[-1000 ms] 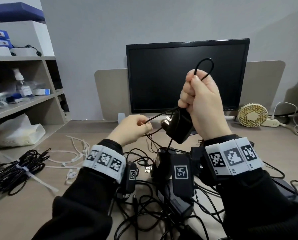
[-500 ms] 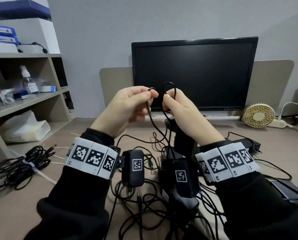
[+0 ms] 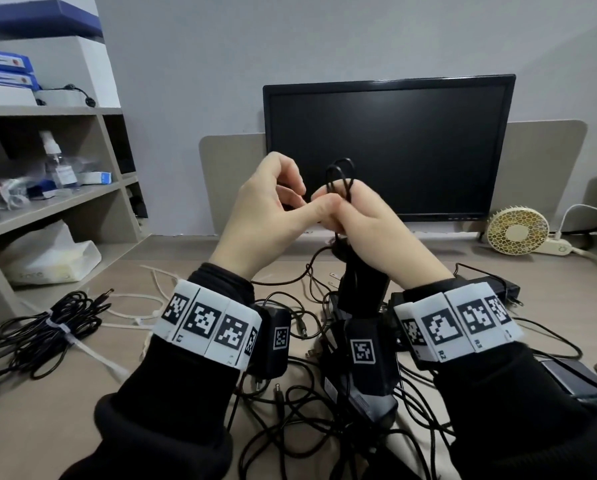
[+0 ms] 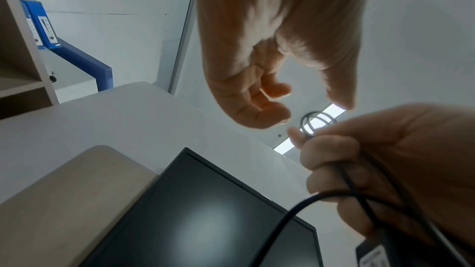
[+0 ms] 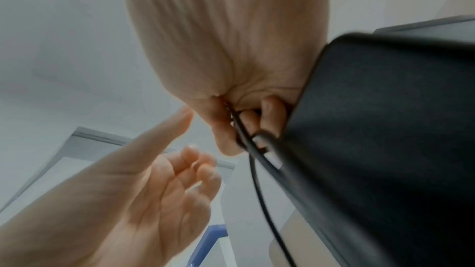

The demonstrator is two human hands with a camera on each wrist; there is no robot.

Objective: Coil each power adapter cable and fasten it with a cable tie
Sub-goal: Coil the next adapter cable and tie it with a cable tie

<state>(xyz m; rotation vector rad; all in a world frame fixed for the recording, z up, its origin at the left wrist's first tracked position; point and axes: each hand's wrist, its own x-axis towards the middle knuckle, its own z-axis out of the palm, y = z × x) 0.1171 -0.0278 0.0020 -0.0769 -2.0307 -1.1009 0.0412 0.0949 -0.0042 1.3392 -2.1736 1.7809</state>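
Right hand (image 3: 370, 220) grips thin black cable (image 3: 340, 174) — small round loops.

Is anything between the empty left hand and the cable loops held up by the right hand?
Nothing visible. The left hand is empty, fingers loosely curled, right beside the cable loops that stick up from the right hand; only open air separates them in the left wrist view.

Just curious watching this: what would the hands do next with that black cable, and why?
Probably the left hand, empty now, reaches down for the slack cable and brings up another loop. The right hand grips only a couple of loops, with the adapter hanging below.
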